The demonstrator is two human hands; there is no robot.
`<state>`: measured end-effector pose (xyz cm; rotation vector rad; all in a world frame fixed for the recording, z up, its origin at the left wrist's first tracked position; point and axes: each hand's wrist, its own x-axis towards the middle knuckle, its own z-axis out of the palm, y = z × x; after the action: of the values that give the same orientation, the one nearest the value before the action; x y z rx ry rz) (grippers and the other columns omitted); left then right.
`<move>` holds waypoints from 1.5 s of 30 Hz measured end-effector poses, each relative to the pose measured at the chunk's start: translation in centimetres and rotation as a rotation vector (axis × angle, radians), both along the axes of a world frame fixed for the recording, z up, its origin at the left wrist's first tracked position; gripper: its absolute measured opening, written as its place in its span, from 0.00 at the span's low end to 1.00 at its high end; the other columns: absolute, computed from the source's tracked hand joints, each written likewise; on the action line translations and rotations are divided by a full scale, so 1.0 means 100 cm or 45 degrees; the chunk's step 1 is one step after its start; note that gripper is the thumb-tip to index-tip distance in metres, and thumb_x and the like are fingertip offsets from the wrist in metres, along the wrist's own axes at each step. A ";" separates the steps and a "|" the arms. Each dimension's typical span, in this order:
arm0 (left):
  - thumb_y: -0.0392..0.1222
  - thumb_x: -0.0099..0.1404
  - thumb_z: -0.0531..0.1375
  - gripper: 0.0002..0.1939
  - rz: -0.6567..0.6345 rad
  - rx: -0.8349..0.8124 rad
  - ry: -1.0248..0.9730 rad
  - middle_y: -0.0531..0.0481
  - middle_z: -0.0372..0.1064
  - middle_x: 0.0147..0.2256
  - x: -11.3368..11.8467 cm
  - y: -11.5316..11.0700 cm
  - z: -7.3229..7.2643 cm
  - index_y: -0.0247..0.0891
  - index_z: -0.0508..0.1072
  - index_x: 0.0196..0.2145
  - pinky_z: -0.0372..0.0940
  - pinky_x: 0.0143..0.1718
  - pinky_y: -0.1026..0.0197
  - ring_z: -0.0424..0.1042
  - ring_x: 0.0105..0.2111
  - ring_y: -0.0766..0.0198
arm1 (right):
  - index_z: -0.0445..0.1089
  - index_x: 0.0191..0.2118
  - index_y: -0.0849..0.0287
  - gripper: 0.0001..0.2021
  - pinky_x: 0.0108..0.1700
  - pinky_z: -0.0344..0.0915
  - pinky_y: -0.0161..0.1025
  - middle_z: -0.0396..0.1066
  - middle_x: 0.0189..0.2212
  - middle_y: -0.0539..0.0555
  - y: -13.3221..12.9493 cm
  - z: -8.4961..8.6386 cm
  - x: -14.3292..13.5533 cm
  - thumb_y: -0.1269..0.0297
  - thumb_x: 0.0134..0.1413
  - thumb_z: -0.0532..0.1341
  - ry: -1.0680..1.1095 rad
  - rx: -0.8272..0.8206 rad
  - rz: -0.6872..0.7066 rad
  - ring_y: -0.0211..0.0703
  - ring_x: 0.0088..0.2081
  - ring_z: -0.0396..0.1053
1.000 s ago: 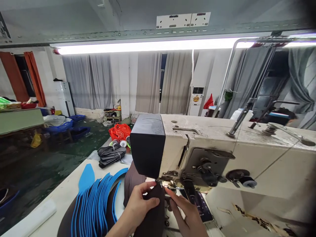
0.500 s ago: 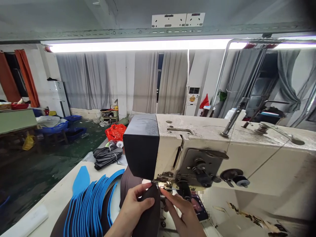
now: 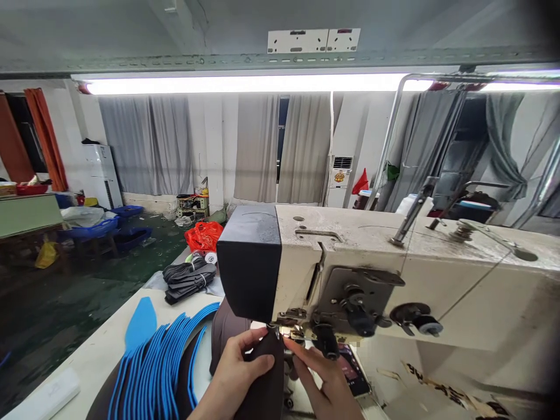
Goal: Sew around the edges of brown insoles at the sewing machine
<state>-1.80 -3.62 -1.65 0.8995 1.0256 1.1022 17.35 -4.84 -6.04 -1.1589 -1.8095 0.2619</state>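
A dark brown fabric piece lies under the needle area of a white sewing machine and hangs toward me. My left hand is closed on its left side, thumb on top and index fingertip close to the presser foot. From the right, my right hand reaches in with its index finger stretched out and touching the fabric's right edge by the needle. Its other visible fingers stand apart and hold nothing that I can see. The needle tip is hard to make out.
Left of my hands lies a fanned stack of blue-edged dark pieces. Behind it are tied dark strips and a red plastic bag. A phone lies under the machine arm. A white block sits at the table's left edge.
The view has shifted slightly, so the whole scene sits a little lower and further left. Both hands keep nearly the same place on the fabric at the needle.
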 end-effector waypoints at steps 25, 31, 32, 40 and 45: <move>0.41 0.46 0.71 0.26 -0.272 0.086 -0.074 0.46 0.78 0.37 -0.006 -0.001 0.007 0.39 0.72 0.44 0.69 0.40 0.56 0.76 0.37 0.53 | 0.71 0.55 0.49 0.19 0.28 0.71 0.32 0.75 0.22 0.52 -0.002 0.008 0.000 0.54 0.66 0.51 0.039 -0.134 0.043 0.40 0.25 0.74; 0.40 0.47 0.70 0.22 -0.209 0.129 -0.096 0.47 0.78 0.35 -0.001 0.005 0.010 0.37 0.73 0.41 0.70 0.38 0.57 0.77 0.36 0.53 | 0.70 0.56 0.46 0.19 0.29 0.71 0.33 0.75 0.23 0.51 0.001 -0.003 0.001 0.54 0.65 0.51 0.104 -0.189 0.039 0.42 0.26 0.74; 0.41 0.47 0.70 0.22 -0.193 0.139 -0.100 0.47 0.78 0.34 -0.001 0.006 0.009 0.37 0.73 0.41 0.70 0.37 0.57 0.77 0.36 0.53 | 0.70 0.56 0.46 0.18 0.30 0.71 0.33 0.75 0.23 0.51 0.001 -0.002 0.001 0.54 0.65 0.51 0.106 -0.179 0.044 0.42 0.27 0.74; 0.41 0.49 0.70 0.20 -0.057 0.149 -0.198 0.46 0.77 0.35 0.006 -0.001 0.007 0.36 0.72 0.40 0.69 0.40 0.57 0.75 0.38 0.54 | 0.73 0.53 0.52 0.19 0.33 0.71 0.33 0.77 0.25 0.53 -0.001 0.005 0.001 0.54 0.64 0.53 0.071 -0.142 0.018 0.42 0.29 0.75; 0.44 0.49 0.70 0.22 -0.099 0.167 -0.142 0.47 0.77 0.33 0.005 -0.007 0.004 0.37 0.72 0.41 0.70 0.32 0.62 0.75 0.33 0.58 | 0.70 0.56 0.53 0.18 0.35 0.71 0.33 0.77 0.26 0.52 -0.001 0.009 0.002 0.60 0.66 0.52 0.046 -0.176 0.113 0.40 0.29 0.75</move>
<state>-1.31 -4.35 -1.24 0.9629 0.8278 1.1512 17.55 -4.91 -5.15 -1.1627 -1.8368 0.4633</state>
